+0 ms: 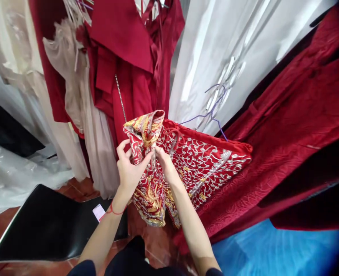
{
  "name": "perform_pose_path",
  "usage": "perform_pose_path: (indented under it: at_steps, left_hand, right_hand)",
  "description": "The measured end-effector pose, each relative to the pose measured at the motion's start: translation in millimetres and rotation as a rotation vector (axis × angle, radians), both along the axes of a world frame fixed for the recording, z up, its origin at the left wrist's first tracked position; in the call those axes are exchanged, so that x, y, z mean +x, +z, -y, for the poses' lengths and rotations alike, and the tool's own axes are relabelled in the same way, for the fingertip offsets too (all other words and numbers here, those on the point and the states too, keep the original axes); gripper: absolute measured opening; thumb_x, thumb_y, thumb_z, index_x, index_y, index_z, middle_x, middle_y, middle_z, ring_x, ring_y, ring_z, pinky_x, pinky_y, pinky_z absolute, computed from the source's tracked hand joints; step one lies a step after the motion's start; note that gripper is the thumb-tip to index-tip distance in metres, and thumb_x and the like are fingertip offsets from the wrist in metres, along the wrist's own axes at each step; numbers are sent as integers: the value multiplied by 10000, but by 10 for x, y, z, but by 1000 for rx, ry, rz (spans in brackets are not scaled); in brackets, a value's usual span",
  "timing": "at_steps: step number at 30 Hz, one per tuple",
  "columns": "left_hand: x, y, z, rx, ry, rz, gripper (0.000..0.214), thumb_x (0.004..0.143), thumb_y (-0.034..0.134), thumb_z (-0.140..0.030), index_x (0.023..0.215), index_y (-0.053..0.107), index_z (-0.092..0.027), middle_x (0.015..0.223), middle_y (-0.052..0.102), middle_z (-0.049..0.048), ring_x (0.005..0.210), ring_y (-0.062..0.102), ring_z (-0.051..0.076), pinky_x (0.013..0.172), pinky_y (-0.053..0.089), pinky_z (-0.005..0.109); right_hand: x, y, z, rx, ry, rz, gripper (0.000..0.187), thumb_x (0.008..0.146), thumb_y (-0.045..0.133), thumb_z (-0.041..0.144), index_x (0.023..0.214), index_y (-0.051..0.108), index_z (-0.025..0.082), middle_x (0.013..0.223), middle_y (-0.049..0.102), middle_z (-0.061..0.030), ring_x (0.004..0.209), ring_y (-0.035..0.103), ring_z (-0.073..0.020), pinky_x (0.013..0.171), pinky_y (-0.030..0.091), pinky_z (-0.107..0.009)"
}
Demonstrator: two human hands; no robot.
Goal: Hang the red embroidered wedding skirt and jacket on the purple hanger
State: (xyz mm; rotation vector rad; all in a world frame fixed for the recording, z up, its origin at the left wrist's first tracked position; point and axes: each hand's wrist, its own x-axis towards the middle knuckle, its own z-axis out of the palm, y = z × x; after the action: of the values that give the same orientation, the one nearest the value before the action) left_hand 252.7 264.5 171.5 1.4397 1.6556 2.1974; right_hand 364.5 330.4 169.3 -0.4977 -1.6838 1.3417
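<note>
While both forearms reach up and forward from the bottom edge of the view, the two hands meet at the upper left part of an embroidered red garment (204,161) that hangs among other clothes. The left hand (129,168) is raised with its back to the camera, wrist straight, a thin red string bracelet (113,211) around it; its grip is clamped on a bunched fold of the garment, thumb on the near side and fingers curled around the cloth. The right hand (164,159) comes in from lower right, forearm slanting up to the left, and its fingertips pinch the same cloth just beside the left thumb, so that the two hands nearly touch. Whether the right fingers hold a fastening or only the fabric cannot be told.

One embroidered garment is in hand, patterned in silver and gold thread, its upper edge spreading to the right and its lower end dangling between the forearms. One purple wire hanger (212,111) shows just above it, against a white plastic cover (229,46). Plain red dresses (123,61) hang behind and to the left; how many, the folds do not let me count. A pale beige gown (80,115) hangs further left, and a dark red textured robe (296,122) fills the right side. On the floor (80,188) below the left arm stands one black chair (43,226), with one small white card (98,211) beside the wrist.
</note>
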Motion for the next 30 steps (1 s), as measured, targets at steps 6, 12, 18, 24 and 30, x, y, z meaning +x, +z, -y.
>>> perform_pose_path:
  at_steps: [6, 12, 18, 24, 30]
  left_hand:
    - [-148, 481, -292, -149, 174, -203, 662, 715, 803, -424, 1223, 437, -208, 908, 753, 40, 823, 758, 253, 812, 597, 397]
    - [-337, 941, -655, -198, 245, -404, 551, 803, 714, -400, 1227, 420, -204, 856, 738, 35, 847, 749, 270, 804, 562, 370]
    - [-479, 1359, -1385, -239, 248, -516, 442, 847, 588, -249, 1267, 461, -197, 850, 723, 47, 795, 717, 238, 778, 536, 346]
    - [-435, 1379, -2169, -156, 155, -639, 396, 879, 521, -220, 1273, 501, -197, 829, 725, 27, 718, 683, 189, 743, 505, 303]
    - [-408, 1225, -2833, -146, 112, -916, 390, 949, 451, -279, 1316, 517, -163, 805, 725, 52, 718, 691, 202, 703, 464, 285]
  right_hand:
    - [-37, 295, -357, 130, 129, 46, 750, 878, 445, 780, 1387, 585, 248, 1480, 550, -40, 1423, 438, -259, 1224, 304, -449]
    - [-241, 699, -749, 290, 237, 17, 787, 940, 238, 771, 1449, 507, 234, 1462, 560, -58, 1399, 460, -235, 1189, 356, -443]
    - [-424, 1004, -1214, 567, 7, 208, 790, 980, 224, 691, 1565, 303, 166, 1425, 577, -124, 1291, 545, -256, 1101, 420, -439]
    - [-310, 830, -1474, 895, -741, 702, 579, 1037, 274, 487, 1361, 530, 82, 1238, 664, -201, 1170, 567, -320, 988, 397, -447]
    - [-23, 562, -1512, 929, -833, 1177, 283, 994, 452, 331, 1028, 628, 113, 929, 708, -168, 876, 635, -282, 773, 371, -378]
